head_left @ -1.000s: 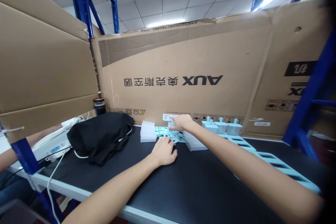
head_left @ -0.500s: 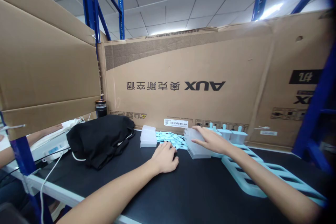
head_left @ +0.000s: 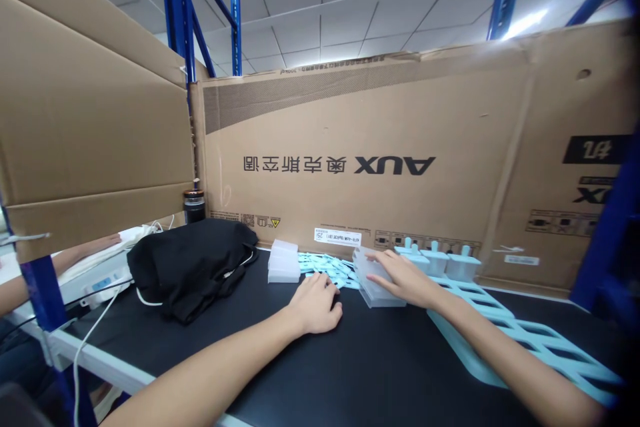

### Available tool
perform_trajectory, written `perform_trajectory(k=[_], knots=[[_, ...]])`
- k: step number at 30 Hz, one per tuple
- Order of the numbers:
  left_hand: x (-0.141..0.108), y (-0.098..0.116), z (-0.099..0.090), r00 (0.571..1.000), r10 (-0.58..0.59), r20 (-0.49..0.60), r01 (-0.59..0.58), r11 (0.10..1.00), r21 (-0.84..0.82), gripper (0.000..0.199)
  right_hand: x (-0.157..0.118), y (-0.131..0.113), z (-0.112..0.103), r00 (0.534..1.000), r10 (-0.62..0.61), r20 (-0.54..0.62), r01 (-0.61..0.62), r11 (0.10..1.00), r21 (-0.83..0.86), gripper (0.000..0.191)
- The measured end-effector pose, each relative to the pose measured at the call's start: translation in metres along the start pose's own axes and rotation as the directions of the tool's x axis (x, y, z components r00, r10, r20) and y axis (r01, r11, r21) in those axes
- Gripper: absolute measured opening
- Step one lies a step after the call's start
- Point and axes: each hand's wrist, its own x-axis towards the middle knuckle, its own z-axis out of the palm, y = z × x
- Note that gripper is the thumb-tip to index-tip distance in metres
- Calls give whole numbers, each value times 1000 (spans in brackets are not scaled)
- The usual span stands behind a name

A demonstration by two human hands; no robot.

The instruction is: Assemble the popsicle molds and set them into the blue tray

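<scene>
My left hand (head_left: 319, 305) rests on the black tabletop, its fingers loosely stretched towards a pile of light-blue plastic popsicle sticks (head_left: 330, 267). The fingertips are at the near edge of that pile. Further right, my right hand (head_left: 403, 278) lies over a group of translucent popsicle moulds (head_left: 383, 297). Its thumb and fingers are apart and touch the moulds; part of them is hidden under the hand. More translucent moulds (head_left: 284, 263) stand left of the sticks. Behind my right wrist, several moulds with blue stick-handled lids (head_left: 436, 260) stand upright near a light-blue slotted rack (head_left: 483, 299).
A black cloth bundle (head_left: 193, 267) with a white cord lies at left, before a dark lidded jar (head_left: 194, 205). Cardboard walls (head_left: 310, 200) close off the back and left. Blue shelf posts (head_left: 45, 300) stand at the sides. Another person's arm (head_left: 75, 260) shows beyond the left edge.
The view has shifted slightly. My right hand has settled lower over the translucent moulds, with its fingers still apart. My left hand stays by the sticks.
</scene>
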Motion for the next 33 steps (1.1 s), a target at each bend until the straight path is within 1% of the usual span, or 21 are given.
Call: perform_trajectory(k=[4, 10, 16, 22, 25, 28, 33], knots=[[0, 0, -1, 1000, 1, -2, -1, 1000, 1, 33, 0, -2, 1, 1000, -27, 7, 26, 1000, 10, 48], [0, 0, 0, 1000, 16, -6, -16, 1000, 15, 35, 0, -1, 7, 998, -56, -39, 54, 998, -37, 42], [0, 1, -1, 1000, 1, 7, -1, 1000, 8, 35, 2, 2, 11, 999, -7, -32, 7, 1000, -15, 41], [0, 1, 0, 1000, 1, -11, -1, 1000, 4, 34, 4, 1, 12, 994, 43, -100, -43, 999, 1, 48], [0, 0, 1, 1000, 6, -11, -6, 1000, 3, 34, 5, 2, 14, 995, 78, -66, -78, 997, 4, 51], [0, 0, 1, 1000, 9, -12, -8, 1000, 4, 35, 5, 3, 16, 996, 81, -28, -81, 997, -7, 50], [0, 0, 2, 1000, 10, -8, -9, 1000, 10, 35, 4, 4, 17, 996, 79, -38, -80, 997, -19, 46]])
